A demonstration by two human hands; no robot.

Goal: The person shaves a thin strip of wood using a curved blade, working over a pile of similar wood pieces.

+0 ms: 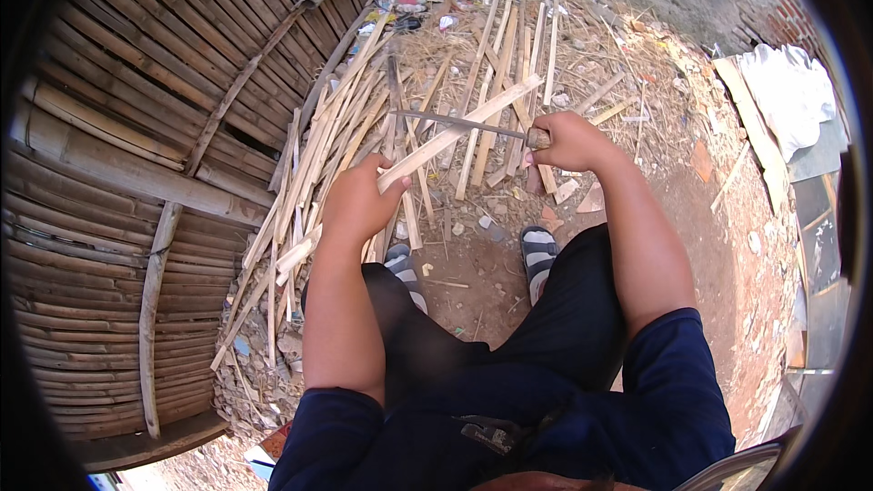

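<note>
L hand (362, 198) – strip (498, 105), R hand (569, 142) – blade (498, 130)

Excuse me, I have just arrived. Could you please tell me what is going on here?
A person is handling a pale wooden strip outdoors. The left hand grips the strip, which slants up to the right. The right hand holds a long knife by its handle, and the blade crosses the strip; whether it bites in cannot be told. More loose strips lie on the littered ground, many beside the bamboo wall at left.
</note>
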